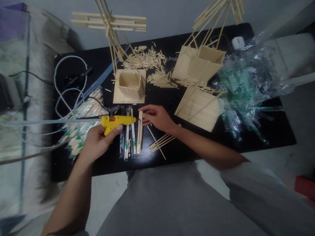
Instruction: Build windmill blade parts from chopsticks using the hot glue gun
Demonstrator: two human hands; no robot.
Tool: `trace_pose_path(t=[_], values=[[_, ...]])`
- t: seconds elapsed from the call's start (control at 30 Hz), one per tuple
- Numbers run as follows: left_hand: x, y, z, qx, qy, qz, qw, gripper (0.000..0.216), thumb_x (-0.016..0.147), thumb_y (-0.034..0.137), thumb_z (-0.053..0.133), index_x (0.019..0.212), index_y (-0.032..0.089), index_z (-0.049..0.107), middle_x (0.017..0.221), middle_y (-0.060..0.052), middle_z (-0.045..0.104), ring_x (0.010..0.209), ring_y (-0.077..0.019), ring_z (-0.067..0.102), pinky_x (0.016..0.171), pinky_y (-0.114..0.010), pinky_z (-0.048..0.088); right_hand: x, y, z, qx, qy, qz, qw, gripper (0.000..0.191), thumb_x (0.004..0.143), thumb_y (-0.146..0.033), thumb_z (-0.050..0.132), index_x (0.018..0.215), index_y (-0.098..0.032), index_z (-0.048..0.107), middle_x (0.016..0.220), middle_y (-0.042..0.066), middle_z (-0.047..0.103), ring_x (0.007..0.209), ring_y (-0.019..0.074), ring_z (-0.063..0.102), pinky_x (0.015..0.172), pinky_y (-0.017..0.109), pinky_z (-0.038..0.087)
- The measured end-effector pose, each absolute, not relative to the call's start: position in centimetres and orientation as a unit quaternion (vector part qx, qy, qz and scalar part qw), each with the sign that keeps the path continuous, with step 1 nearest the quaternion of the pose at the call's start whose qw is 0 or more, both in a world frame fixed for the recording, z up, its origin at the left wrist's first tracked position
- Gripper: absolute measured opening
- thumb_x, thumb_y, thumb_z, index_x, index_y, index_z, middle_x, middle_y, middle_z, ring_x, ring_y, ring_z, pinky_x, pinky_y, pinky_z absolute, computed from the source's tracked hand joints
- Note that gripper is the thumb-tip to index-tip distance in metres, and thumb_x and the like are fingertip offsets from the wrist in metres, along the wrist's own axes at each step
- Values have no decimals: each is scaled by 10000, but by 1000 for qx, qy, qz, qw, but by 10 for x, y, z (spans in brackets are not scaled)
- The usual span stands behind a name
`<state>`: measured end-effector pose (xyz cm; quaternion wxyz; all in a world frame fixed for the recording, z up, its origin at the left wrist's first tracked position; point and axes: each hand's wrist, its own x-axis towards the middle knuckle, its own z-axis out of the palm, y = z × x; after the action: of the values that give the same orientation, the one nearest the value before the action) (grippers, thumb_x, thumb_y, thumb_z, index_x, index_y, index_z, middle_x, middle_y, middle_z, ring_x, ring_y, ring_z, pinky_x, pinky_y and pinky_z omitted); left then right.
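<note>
My left hand (99, 142) is wrapped around the handle of a yellow glue gun (116, 122), with a long pale rod at its rear. Its nozzle points right, at the upper part of a narrow strip of joined chopsticks (139, 139). My right hand (157, 118) has its fingers closed about the far end of that strip, which lies lengthwise on the black table. Left of the strip are several wrapped chopsticks (127, 137). Near my right wrist lies a small chopstick frame (163, 141), with one loose stick (156, 141) crossing it.
Behind my hands stands a square wooden base with a box (129, 96) and tall sticks; a similar model (189, 65) is farther right. Cut stick pieces (147, 59) lie between them. A flat panel (200, 109), plastic wrappers (236, 85), white cable (55, 78) and packed chopsticks (81, 134) surround the work.
</note>
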<state>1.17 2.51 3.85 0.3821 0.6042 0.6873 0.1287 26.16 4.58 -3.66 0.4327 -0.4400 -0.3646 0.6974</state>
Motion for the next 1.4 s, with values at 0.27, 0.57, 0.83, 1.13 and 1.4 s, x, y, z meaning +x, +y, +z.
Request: trace_pose_path(t=[0.27, 0.57, 0.83, 1.13, 1.4], values=[[16, 26, 41, 616, 674, 140, 384, 520, 814, 684, 700, 593, 217, 640, 526, -2, 571, 525, -155, 491, 501, -296, 353, 261, 46, -35, -448, -361, 698, 427, 161, 918, -141, 717, 1072, -177, 748, 836, 0, 762, 744, 158, 802, 745, 322, 735], [13, 26, 35, 613, 674, 144, 387, 549, 830, 674, 694, 555, 209, 599, 502, 7, 545, 506, -138, 475, 494, -286, 337, 260, 47, -33, -449, -353, 700, 429, 165, 914, -104, 699, 1057, -170, 745, 781, -21, 752, 700, 132, 792, 680, 248, 719], [10, 25, 32, 615, 667, 145, 395, 555, 853, 682, 688, 577, 208, 599, 517, 11, 537, 510, -135, 464, 495, -285, 326, 261, 47, -33, -452, -358, 695, 429, 169, 913, -100, 707, 1056, -177, 752, 789, -13, 754, 697, 136, 793, 689, 260, 724], [9, 26, 33, 618, 675, 127, 382, 639, 825, 760, 677, 503, 222, 552, 492, 1, 520, 504, -143, 460, 498, -306, 327, 261, 46, -36, -451, -358, 696, 429, 168, 902, -138, 744, 1066, -177, 752, 801, -11, 753, 718, 143, 792, 705, 283, 729], [15, 26, 32, 603, 677, 145, 396, 615, 805, 767, 668, 540, 217, 590, 493, 1, 527, 490, -140, 453, 486, -303, 321, 262, 46, -34, -456, -353, 701, 419, 189, 891, -172, 785, 1077, -184, 753, 808, -7, 765, 738, 157, 807, 731, 304, 737]])
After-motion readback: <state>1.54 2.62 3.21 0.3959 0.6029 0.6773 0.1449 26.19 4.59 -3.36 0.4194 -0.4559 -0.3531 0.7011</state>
